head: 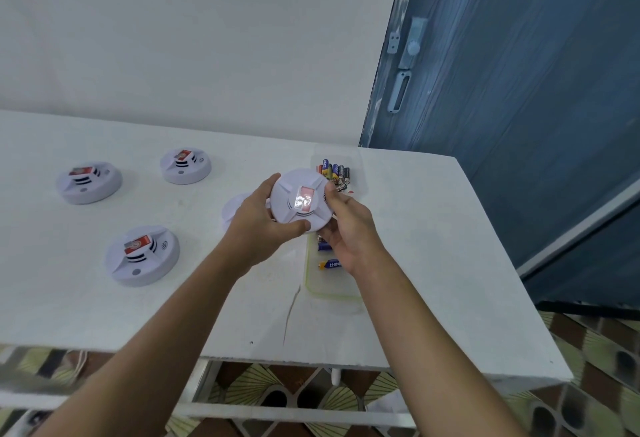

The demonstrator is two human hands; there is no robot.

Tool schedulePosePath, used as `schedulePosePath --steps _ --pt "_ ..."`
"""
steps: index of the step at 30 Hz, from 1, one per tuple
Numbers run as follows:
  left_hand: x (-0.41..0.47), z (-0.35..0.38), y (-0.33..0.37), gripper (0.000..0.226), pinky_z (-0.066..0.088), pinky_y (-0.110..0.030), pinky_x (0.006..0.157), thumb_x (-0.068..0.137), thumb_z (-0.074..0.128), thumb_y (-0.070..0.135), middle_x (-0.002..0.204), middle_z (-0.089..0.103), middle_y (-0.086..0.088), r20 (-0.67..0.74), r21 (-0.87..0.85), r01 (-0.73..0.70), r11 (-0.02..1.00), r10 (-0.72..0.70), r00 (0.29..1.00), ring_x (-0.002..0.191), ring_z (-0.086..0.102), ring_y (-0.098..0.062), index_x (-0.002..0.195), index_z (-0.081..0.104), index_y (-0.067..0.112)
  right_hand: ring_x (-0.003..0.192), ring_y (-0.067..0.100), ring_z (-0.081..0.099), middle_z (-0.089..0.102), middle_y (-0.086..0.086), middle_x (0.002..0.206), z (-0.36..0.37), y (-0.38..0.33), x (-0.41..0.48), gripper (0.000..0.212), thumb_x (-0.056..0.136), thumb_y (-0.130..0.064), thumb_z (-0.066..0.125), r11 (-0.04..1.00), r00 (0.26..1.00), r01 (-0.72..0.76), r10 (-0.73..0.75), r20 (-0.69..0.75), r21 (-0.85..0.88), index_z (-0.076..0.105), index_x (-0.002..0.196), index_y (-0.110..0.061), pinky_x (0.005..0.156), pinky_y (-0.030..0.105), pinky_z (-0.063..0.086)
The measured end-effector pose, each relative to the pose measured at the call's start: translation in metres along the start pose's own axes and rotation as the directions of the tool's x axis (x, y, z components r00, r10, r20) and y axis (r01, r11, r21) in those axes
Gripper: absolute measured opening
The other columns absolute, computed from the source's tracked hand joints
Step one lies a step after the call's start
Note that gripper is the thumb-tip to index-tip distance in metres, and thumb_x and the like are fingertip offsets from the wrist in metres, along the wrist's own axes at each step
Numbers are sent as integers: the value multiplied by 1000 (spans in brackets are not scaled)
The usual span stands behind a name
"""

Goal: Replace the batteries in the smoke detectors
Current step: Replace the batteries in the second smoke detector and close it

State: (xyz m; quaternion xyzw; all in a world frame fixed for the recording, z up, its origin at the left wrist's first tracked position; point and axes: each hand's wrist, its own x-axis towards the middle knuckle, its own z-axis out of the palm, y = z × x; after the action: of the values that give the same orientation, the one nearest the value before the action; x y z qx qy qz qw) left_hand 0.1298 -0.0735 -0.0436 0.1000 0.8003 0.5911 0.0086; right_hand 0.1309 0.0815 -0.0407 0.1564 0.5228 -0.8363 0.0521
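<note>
A round white smoke detector (299, 199) with a red label is held up above the table between both hands. My left hand (258, 225) grips its left rim, thumb under the lower edge. My right hand (348, 229) grips its right rim from the side. Behind my left hand lies a white round piece (232, 210), partly hidden. Three more white detectors rest on the table: one at the far left (89, 182), one at the back (185, 165), one nearer (142, 255). Several batteries (334, 172) lie in a clear tray behind the held detector.
A second clear tray (329, 286) with a few batteries (329, 264) sits under my right hand. The white table (433, 263) ends at the right and front edges. A blue door (519, 107) stands at the right; patterned floor lies below.
</note>
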Motion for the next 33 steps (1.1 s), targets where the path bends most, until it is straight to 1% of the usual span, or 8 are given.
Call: schedulePosePath --steps 2,8,11,16,23,25,29,33 --pt "1 -1 -1 68 55 -41 90 69 85 24 113 65 14 8 7 -1 1000 1 1000 104 63 -11 128 50 32 79 18 73 76 8 94 0 1 0 29 99 -29 59 1000 1000 -7 7 -5 5 69 110 -4 59 29 58" --pt "3 -4 0 64 56 -41 88 66 84 28 113 66 12 19 2 -7 1000 7 1000 104 64 -15 119 50 39 75 17 73 77 5 86 1 1 1 23 98 -30 61 1000 1000 -4 4 7 -8 71 96 -9 59 28 58" --pt "4 -4 0 62 56 -36 88 72 85 19 111 64 15 9 16 -20 1000 20 1000 103 63 -12 115 48 42 77 19 73 77 6 88 1 0 2 23 97 -30 62 1000 1000 1 -1 6 -17 70 97 -8 61 29 58" --pt "8 -6 -1 56 57 -28 84 74 83 18 105 62 23 26 42 -27 999 26 999 100 60 -3 103 48 51 85 23 71 75 11 97 1 2 4 29 96 -31 64 1000 1000 15 -15 -9 -19 67 107 -4 63 32 58" --pt "11 -9 -6 72 56 -35 90 67 85 30 118 62 14 42 19 5 1000 -6 999 110 60 -14 129 48 36 84 24 71 74 11 97 2 3 6 33 95 -30 67 1000 1000 6 -6 -17 -15 63 113 -3 60 30 57" --pt "11 -10 -7 76 56 -36 90 64 83 36 119 62 12 42 26 6 1000 -8 999 111 60 -15 131 47 34 84 24 70 74 11 98 2 3 7 36 95 -30 67 1000 1000 4 -5 -23 -14 62 116 -1 59 30 56" --pt "10 -11 -9 80 56 -34 91 68 86 28 123 60 8 38 31 25 999 -26 999 113 58 -18 136 44 30 85 24 70 74 11 98 2 3 8 34 95 -29 67 1000 1000 5 -5 -23 -17 63 114 -2 60 30 57" --pt "12 -11 -8 86 56 -36 91 61 82 37 124 60 9 40 32 33 999 -34 999 113 59 -16 138 45 29 84 23 71 75 9 95 2 3 8 34 95 -29 67 1000 1000 6 -7 -19 -18 63 115 -2 62 31 57"
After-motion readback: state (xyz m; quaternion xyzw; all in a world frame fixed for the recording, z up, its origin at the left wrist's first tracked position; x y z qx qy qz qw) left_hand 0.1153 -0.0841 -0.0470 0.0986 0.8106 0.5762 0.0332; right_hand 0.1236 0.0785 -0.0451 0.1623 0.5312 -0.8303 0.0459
